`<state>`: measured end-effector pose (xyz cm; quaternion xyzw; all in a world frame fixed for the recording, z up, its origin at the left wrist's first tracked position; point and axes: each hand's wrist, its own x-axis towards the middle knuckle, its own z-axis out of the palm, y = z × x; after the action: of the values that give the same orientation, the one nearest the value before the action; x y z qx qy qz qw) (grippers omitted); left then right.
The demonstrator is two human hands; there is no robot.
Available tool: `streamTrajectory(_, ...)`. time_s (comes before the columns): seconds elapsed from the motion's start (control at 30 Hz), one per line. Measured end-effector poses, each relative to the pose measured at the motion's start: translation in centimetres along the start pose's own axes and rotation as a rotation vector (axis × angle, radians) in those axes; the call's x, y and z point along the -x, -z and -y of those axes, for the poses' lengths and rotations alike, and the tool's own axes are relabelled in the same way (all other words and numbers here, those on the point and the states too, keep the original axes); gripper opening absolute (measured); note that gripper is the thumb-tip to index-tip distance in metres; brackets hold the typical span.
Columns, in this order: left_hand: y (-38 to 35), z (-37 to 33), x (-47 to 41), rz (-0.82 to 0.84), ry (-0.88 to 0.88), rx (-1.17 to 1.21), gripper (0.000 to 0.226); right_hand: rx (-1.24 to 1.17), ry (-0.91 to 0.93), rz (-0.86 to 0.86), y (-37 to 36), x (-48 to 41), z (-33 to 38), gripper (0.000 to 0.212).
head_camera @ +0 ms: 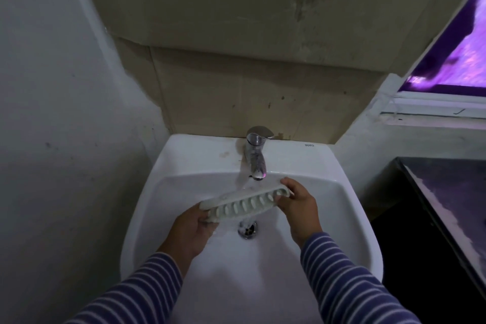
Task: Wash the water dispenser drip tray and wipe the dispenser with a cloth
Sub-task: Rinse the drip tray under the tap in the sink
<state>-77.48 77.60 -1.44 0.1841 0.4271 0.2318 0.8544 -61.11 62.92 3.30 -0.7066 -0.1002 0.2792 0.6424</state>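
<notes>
A pale slotted drip tray (pixel 244 203) is held tilted over a white sink (pixel 184 166), right under the chrome faucet (pixel 256 155). Water runs from the spout over the tray and down to the drain (pixel 247 229). My left hand (pixel 190 226) grips the tray's lower left end. My right hand (pixel 297 204) grips its upper right end, with the fingers wrapped around the edge. Both arms wear blue and white striped sleeves. No water dispenser or cloth is in view.
A dark counter or cabinet top (pixel 447 205) stands close to the sink's right side. A window with a purple glow (pixel 452 55) sits above it. A grey wall (pixel 65 113) closes in on the left, and stained tiles rise behind the faucet.
</notes>
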Motion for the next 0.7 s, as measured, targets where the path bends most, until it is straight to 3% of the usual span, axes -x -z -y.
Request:
streamTrajectory(0.17,-0.4,-1.0,0.7,0.072,-0.108,-0.075,0.04,-0.146,-0.166,-0.104,0.0,-0.7,-2.0,0.037)
streamTrajectory(0.37,0.1,-2.5,1.0,0.065,-0.135,-0.172,0.014,-0.177,-0.338,-0.059,-0.6,-1.0,-2.9,0.025)
streamTrajectory(0.5,0.8,-2.7,0.7,-0.008,-0.108,-0.144,0.007,-0.16,-0.324,-0.05,-1.0,-0.5,-1.9,0.015)
streamTrajectory(0.7,1.2,-0.9,-0.2,-0.113,0.0,-0.116,0.014,-0.127,-0.187,-0.058,-0.6,-0.6,0.6,0.02)
